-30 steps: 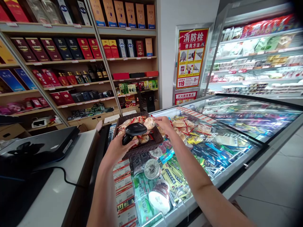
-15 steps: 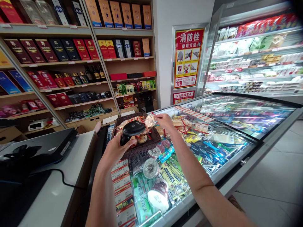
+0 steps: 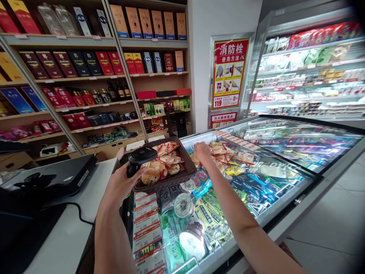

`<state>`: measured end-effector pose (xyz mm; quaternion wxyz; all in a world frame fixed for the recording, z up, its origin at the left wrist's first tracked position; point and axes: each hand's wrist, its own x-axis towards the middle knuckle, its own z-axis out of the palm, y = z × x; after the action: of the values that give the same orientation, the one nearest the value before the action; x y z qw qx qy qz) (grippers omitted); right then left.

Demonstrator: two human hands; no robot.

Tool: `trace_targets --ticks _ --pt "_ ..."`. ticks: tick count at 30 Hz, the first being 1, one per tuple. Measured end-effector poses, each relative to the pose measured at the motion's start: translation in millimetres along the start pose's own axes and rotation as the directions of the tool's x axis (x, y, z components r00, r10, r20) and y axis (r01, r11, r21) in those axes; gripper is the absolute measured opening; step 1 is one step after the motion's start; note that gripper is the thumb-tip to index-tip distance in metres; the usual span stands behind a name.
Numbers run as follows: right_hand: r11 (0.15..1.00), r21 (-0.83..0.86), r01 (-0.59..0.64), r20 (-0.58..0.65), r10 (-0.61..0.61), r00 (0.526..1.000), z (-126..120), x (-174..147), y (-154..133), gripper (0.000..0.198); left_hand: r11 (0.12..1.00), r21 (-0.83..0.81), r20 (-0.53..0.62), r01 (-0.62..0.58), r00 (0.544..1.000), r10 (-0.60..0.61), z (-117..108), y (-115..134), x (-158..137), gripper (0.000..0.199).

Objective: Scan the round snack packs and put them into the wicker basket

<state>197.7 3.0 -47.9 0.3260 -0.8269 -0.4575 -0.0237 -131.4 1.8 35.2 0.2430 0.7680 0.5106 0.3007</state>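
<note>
My left hand (image 3: 121, 182) is wrapped round the grip of a black barcode scanner (image 3: 142, 155), over the left side of a dark brown woven basket (image 3: 164, 186). Several round biscuits in clear, red-edged wrappers (image 3: 168, 160) lie in the basket. My right hand (image 3: 203, 153) is to the right of the basket, low over the freezer's glass top. Its fingers are curled down, and whatever they hold is hidden. Beside it, more wrapped biscuits (image 3: 221, 152) lie in a loose pile on the glass.
Under the glass of the chest freezer (image 3: 302, 198) are ice-cream packs and tubs. A white counter (image 3: 71, 228) with a black flat device (image 3: 65, 179) and a cable stands at left. Behind are shelves of boxes (image 3: 85, 62); a lit chiller (image 3: 308, 68) stands at right.
My right hand has moved from above the basket to the right and down, by the pile on the glass. The scanner in my left hand has shifted left, uncovering more biscuits.
</note>
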Motion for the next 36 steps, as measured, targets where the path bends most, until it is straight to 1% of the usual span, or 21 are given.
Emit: trace_targets --ticks 1,2,3,4,6,7,8,11,12,14,17,19,20,22,24,26,28,30,32,34,36 --pt "0.995 0.073 0.075 0.082 -0.08 0.993 4 -3 -10 0.026 1.0 -0.01 -0.001 0.006 1.0 -0.006 0 1 -1 0.046" --pt "0.979 0.149 0.138 0.159 -0.162 0.974 9 -6 -21 0.027 1.0 -0.017 0.0 0.008 1.0 -0.008 0 2 -1 0.045" --pt "0.958 0.21 0.193 0.217 -0.238 0.947 15 -11 -30 0.031 1.0 -0.017 0.003 0.006 1.0 -0.006 0 4 -2 0.043" --pt "0.938 0.247 0.245 0.254 -0.306 0.917 20 -17 -38 0.04 1.0 -0.009 0.006 0.001 1.0 -0.001 0 5 -2 0.042" --pt "0.913 0.235 0.334 0.286 -0.393 0.874 30 -29 -51 0.063 1.0 0.026 0.0 -0.011 1.0 0.011 0 5 -2 0.04" --pt "0.91 0.198 0.363 0.286 -0.408 0.867 34 -36 -55 0.069 0.999 0.046 -0.003 -0.017 1.0 0.017 1 5 -2 0.039" --pt "0.911 0.156 0.382 0.275 -0.411 0.869 38 -41 -58 0.067 0.998 0.06 -0.003 -0.025 1.0 0.025 1 5 -2 0.038" --pt "0.907 0.071 0.414 0.201 -0.42 0.885 43 -52 -64 0.042 0.997 0.043 0.009 -0.062 0.998 0.061 3 2 0 0.039" --pt "0.903 0.058 0.426 0.174 -0.43 0.886 43 -53 -65 0.038 0.997 0.034 0.014 -0.072 0.997 0.071 3 1 0 0.039" --pt "0.899 0.033 0.436 0.145 -0.436 0.888 41 -52 -66 0.038 0.996 0.033 0.016 -0.078 0.997 0.078 4 1 1 0.039" --pt "0.913 -0.001 0.409 0.129 -0.405 0.905 36 -48 -67 0.037 0.997 0.045 0.02 -0.062 0.998 0.061 3 2 0 0.038" --pt "0.909 0.016 0.417 0.137 -0.415 0.899 34 -47 -66 0.033 0.998 0.046 0.017 -0.048 0.999 0.047 3 3 -1 0.038" --pt "0.898 0.04 0.439 0.149 -0.44 0.886 34 -46 -65 0.035 0.998 0.045 0.016 -0.045 0.999 0.044 3 4 -1 0.038" --pt "0.861 0.108 0.497 0.177 -0.509 0.843 36 -48 -64 0.051 0.998 0.04 0.021 -0.046 0.999 0.045 3 5 -2 0.038" --pt "0.833 0.175 0.525 0.191 -0.552 0.812 40 -49 -63 0.061 0.998 0.039 0.028 -0.05 0.998 0.049 4 6 -2 0.037" --pt "0.831 0.228 0.507 0.197 -0.55 0.812 44 -49 -63 0.062 0.997 0.048 0.031 -0.054 0.998 0.053 4 7 -2 0.037" --pt "0.847 0.262 0.463 0.191 -0.516 0.835 46 -46 -63 0.061 0.997 0.057 0.029 -0.06 0.998 0.059 4 7 -2 0.036" --pt "0.852 0.283 0.44 0.143 -0.491 0.859 44 -41 -60 0.06 0.997 0.058 0.032 -0.059 0.998 0.057 4 7 -2 0.036" --pt "0.839 0.284 0.464 0.049 -0.496 0.867 40 -34 -56 0.059 0.997 0.059 0.036 -0.043 0.999 0.041 5 7 -2 0.036" --pt "0.819 0.252 0.516 -0.056 -0.52 0.852 33 -29 -51 0.056 0.998 0.063 0.04 -0.028 0.999 0.025 5 6 -1 0.037" --pt "0.797 0.205 0.568 -0.139 -0.551 0.823 25 -25 -47 0.052 0.998 0.061 0.043 -0.029 0.999 0.026 5 6 0 0.037"
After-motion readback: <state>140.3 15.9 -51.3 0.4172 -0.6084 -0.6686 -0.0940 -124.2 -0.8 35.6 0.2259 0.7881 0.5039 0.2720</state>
